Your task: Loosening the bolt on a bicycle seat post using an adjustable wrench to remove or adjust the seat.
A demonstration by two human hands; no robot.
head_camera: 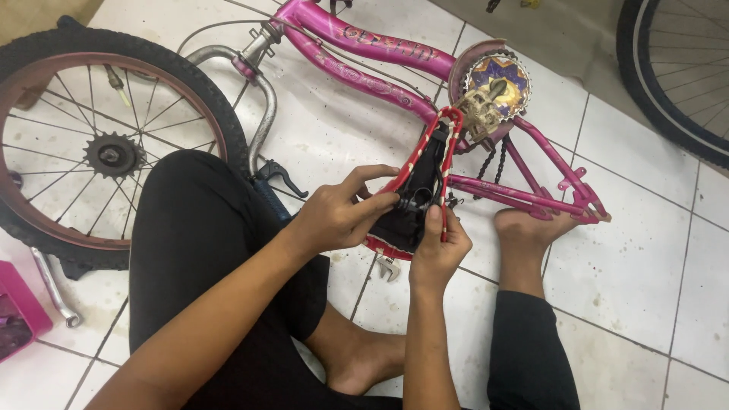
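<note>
Left hand: curled around the edge of a small bicycle saddle, fingers bent over its upper side, thumb pressing toward the black clamp fitting at the centre of the underside. Right hand: gripping the saddle from below, thumb laid against the same fitting. Both hands are closed on the saddle, which is held off the floor, underside facing the camera, nose pointing away.

Saddle: black moulded underside, red cover with a pale dotted trim wrapped around the rim; shape tapers to a narrow nose.

Just beyond the nose lies a pink bicycle frame on its side, glossy painted tubing. Its toothed chainring carries a patterned round disc and a worn block pedal; a dark chain hangs slack below it.

Under the hands, a small metal spanner rests on the white tiled floor, which is scuffed and stained. Far left stands a loose wheel: knobbly black tyre, reddish rim, thin spokes, small sprocket. The person's bare foot touches the frame's rear stays.
</note>
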